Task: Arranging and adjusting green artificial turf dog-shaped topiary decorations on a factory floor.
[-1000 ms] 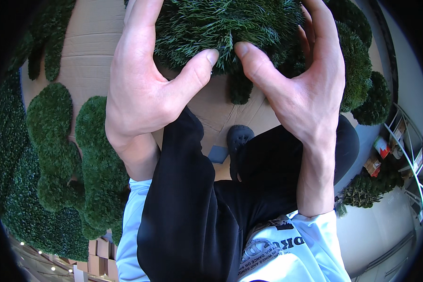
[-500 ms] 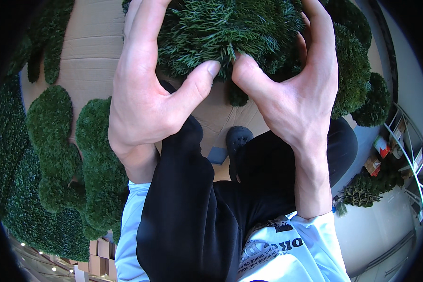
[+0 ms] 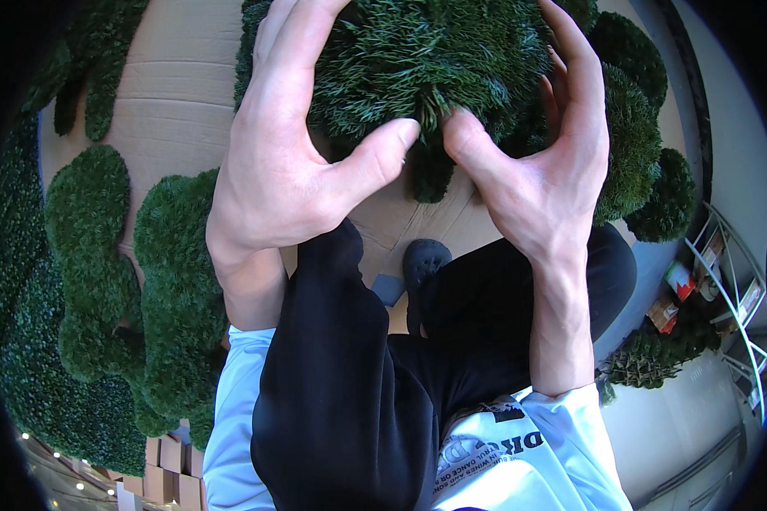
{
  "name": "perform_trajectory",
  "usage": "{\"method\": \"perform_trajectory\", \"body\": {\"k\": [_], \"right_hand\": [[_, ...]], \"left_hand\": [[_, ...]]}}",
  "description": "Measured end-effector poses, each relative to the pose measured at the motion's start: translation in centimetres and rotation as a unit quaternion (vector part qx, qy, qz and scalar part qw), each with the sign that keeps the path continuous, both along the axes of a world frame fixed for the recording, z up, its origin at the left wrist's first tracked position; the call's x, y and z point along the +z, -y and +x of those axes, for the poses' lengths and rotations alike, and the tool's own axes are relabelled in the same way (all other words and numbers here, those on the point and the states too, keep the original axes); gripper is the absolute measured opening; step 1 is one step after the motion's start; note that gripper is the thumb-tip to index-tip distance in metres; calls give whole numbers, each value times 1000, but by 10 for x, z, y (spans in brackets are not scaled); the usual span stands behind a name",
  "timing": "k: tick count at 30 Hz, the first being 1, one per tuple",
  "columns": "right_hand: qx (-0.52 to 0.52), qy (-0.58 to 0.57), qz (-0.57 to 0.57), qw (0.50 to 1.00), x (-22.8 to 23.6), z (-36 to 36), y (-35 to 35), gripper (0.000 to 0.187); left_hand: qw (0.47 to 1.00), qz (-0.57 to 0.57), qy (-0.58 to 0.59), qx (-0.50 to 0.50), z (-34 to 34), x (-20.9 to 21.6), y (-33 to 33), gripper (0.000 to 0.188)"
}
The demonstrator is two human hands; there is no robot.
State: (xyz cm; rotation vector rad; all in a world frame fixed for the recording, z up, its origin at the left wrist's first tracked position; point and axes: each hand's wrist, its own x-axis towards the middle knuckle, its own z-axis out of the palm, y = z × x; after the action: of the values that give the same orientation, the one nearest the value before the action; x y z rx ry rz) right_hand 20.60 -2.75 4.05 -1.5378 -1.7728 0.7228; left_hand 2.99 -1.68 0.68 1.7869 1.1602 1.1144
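Green artificial-grass foliage, bushy and rounded, fills a clump [image 3: 426, 64] at 12 o'clock, running off the top of the view. From where I stand, the person crouches over it, hands cupped about its near side. The left hand [image 3: 290, 162] curves round from 11 o'clock, the right hand [image 3: 545, 187] from 1 o'clock. On each, thumb and fingers are spread wide; the two thumbs lie close together but apart at the clump's lower edge, the right tip partly lost among the blades. The far fingertips are hidden, so I cannot tell how firmly they press.

The handling looks underway rather than finished: neither hand is clear of the clump. Its visible side seems fully covered with blades; what remains to be done on the hidden part cannot be told.

Cardboard sheeting [image 3: 179, 68] lies beneath. At 9 o'clock rest two lobed grass shapes, a farther one [image 3: 89, 238] and a nearer one [image 3: 177, 272], both looking fully covered, well away from either hand's fingers. A rounded foliage ball [image 3: 663, 196] sits toward 2 o'clock.
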Motion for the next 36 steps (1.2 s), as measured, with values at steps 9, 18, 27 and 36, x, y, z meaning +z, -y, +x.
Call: {"method": "perform_trajectory", "body": {"k": [9,18,27,36], "right_hand": [[4,-44,-38,998,22,-15,0,107],[36,86,-16,995,22,-4,-7,98],[16,-146,-70,987,-2,15,-12,95],[40,-52,-58,996,-10,27,-2,93]], "left_hand": [[1000,19,1,-19,-1,-4,7,91],[1000,1,-30,-4,1,-1,4,88],[999,38,-14,-3,2,-17,0,87],[998,30,-13,46,16,-12,7,83]]}}
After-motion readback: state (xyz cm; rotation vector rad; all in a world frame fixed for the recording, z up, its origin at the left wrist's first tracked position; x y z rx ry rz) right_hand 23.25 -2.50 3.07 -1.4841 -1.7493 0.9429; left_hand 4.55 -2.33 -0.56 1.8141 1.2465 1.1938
